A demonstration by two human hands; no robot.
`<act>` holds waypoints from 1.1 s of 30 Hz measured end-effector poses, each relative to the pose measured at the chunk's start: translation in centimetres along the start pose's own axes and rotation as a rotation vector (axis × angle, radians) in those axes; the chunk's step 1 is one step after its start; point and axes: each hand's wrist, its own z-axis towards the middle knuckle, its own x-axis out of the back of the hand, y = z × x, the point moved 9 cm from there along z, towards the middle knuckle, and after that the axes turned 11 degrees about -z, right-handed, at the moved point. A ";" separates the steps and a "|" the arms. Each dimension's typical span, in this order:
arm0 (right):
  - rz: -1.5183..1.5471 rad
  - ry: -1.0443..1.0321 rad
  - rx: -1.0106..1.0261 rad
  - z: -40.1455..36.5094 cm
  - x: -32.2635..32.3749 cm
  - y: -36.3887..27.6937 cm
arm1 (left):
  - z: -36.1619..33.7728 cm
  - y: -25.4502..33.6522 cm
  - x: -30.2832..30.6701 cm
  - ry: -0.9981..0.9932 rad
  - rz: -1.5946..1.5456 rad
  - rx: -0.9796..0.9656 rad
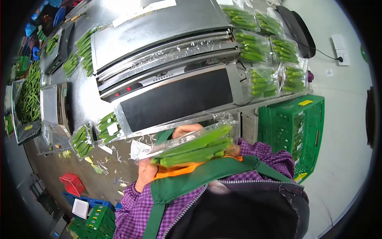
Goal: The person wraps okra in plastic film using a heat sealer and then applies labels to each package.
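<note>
A clear plastic bag of long green okra pods [191, 148] is held up in front of my chest, tilted with its right end higher. My left hand [147, 173] grips its lower left end, near a bunched white and clear end of the plastic. At the right end, my right hand [237, 150] holds the bag, its fingers mostly hidden by plastic and sleeve. A heat-sealing machine [175, 99] with a black front plate stands just beyond the bag. Two more bags of okra [108, 126] lie at the bench's near left edge.
Several packed okra bags [264, 81] lie in rows right of the machine. A green crate [314, 139] with packs inside stands at the right. At left are a scale [51, 105] and a tray heaped with green pods [30, 95]. A red crate [72, 184] sits on the littered floor.
</note>
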 end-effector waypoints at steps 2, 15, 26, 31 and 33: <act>0.163 0.007 0.059 4.3 0.8 1.4 | -1.4 -4.6 5.5 0.111 -0.054 0.201; -0.524 0.625 -0.137 -0.7 9.2 -12.1 | 8.0 -1.9 -0.6 0.219 0.088 0.271; -0.420 1.153 0.328 -0.7 41.1 -28.8 | 15.2 0.8 -5.5 -0.009 -0.057 0.117; -0.400 1.234 0.258 5.2 52.5 -30.4 | 15.0 0.7 -5.0 0.180 -0.059 0.083; -0.448 1.111 0.295 7.9 61.8 -28.7 | 15.0 0.6 -5.1 0.203 -0.003 0.119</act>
